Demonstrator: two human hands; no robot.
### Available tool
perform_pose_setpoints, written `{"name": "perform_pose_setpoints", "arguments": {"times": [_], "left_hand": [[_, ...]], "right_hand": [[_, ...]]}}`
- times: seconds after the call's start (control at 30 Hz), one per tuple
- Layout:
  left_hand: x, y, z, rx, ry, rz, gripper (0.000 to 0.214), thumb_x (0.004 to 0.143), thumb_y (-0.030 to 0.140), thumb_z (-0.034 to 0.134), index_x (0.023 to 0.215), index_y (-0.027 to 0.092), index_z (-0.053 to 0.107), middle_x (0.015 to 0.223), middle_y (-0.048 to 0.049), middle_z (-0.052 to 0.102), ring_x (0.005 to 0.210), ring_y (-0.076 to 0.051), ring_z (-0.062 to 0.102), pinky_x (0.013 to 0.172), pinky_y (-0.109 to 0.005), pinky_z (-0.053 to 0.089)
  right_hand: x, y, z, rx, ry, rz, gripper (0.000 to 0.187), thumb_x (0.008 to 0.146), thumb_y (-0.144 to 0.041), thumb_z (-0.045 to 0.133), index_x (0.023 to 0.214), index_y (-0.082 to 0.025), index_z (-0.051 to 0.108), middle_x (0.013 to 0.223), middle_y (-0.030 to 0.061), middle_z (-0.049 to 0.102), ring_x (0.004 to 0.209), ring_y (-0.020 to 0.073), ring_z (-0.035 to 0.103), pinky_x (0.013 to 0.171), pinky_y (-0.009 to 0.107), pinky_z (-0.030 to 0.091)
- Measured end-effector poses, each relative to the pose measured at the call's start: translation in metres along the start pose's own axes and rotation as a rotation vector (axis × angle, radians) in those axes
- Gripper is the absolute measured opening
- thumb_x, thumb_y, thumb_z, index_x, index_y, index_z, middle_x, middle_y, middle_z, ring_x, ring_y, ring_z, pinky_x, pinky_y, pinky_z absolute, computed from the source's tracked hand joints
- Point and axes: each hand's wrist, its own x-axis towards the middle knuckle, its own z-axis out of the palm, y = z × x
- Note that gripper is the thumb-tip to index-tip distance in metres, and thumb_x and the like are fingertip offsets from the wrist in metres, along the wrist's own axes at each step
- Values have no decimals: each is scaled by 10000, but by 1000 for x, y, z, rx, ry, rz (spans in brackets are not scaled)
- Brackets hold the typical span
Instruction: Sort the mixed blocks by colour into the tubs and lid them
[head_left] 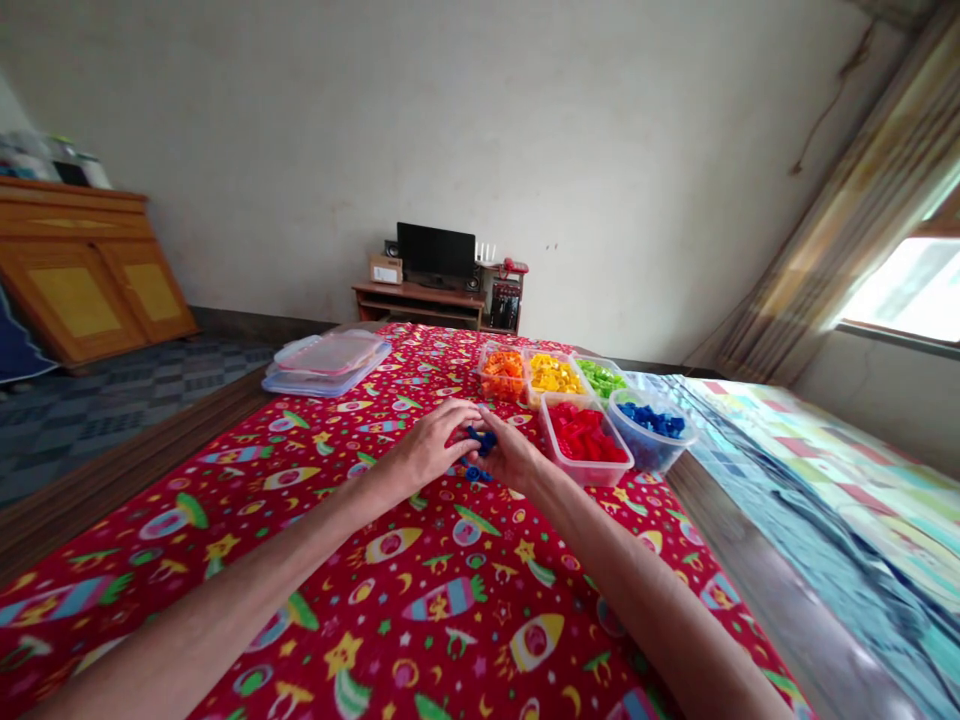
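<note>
Both my hands meet over the red patterned tablecloth (420,610). My left hand (429,446) and my right hand (512,457) pinch small blue plastic pieces (481,438) between their fingertips. More blue pieces (475,473) lie on the cloth just under the hands. To the right stand clear tubs: red pieces (586,436), blue pieces (651,421), orange pieces (503,368), yellow pieces (553,375) and green pieces (601,377).
A stack of clear lids (327,362) lies at the table's far left. Beyond the table a low desk holds a monitor (436,253). A wooden cabinet (82,270) is at the left, a bed with a quilt (840,470) and a curtained window at the right.
</note>
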Motion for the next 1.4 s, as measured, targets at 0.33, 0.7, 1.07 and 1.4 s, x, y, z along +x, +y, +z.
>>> {"name": "perform_pose_setpoints", "arguments": {"times": [0.33,0.7,1.07,1.4], "left_hand": [[-4,-15,0,25,-36,-16,334,934,346,354,1067,160,599,1125,-110,583,1078,-217,556,995,-349,423],[-26,-23,34,111,-376,22,402,879,442,518,1229,258,591,1410,-93,467,1307,-284,388,1077,-448,323],[-15,-28,28,41,-355,5,135,842,223,541,882,193,667,970,-56,676,925,-178,621,881,-276,454],[-12,-39,9,-59,-248,-273,178,761,278,556,865,200,678,881,-26,717,792,-194,639,762,-278,482]], "right_hand": [[-18,-79,-29,-247,17,-411,108,735,-220,657,730,-119,616,656,0,608,533,38,510,426,100,375],[-67,-167,-162,-1322,1028,-700,221,795,-265,478,658,-147,606,540,59,570,555,165,557,620,316,428],[-86,-169,-110,-1561,975,-802,293,847,-263,445,692,-150,666,644,89,644,654,185,573,662,298,385],[-36,-56,-24,-1979,58,-628,205,886,-217,481,924,-155,673,789,67,678,683,128,590,613,221,395]]}}
